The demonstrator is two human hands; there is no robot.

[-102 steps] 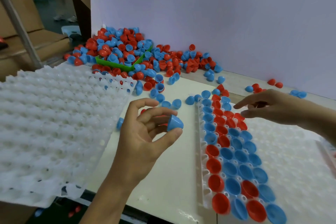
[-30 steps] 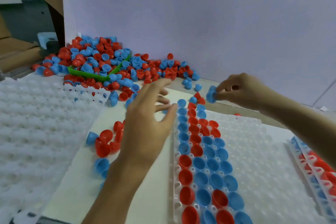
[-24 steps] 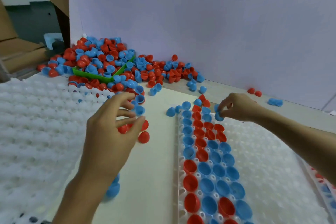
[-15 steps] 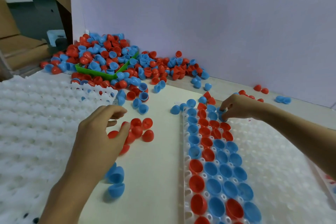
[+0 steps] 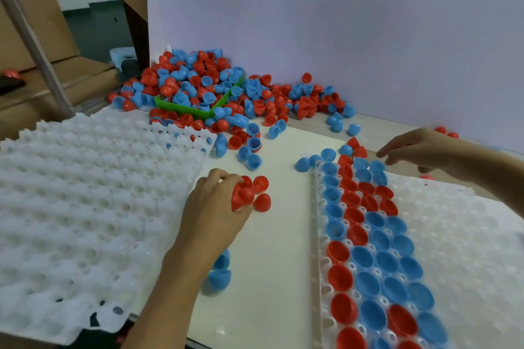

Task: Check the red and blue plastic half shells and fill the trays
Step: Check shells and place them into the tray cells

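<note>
Gripping red half shells (image 5: 244, 195) at centre frame, the left hand (image 5: 211, 214); right hand (image 5: 422, 150) relaxed above the right tray (image 5: 453, 235)

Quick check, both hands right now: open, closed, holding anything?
Left hand: fingers curled round red half shells on the table.
Right hand: open, fingers extended, holding nothing, above the right tray.

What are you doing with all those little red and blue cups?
A person is sorting plastic half shells into a white tray. Its left columns already hold red and blue shells; the rest is bare. The left hand grips a few red shells on the table, beside two more red ones. The right hand reaches, fingers out, over the tray's far corner. A big pile of shells waits by the wall, around a green bin.
</note>
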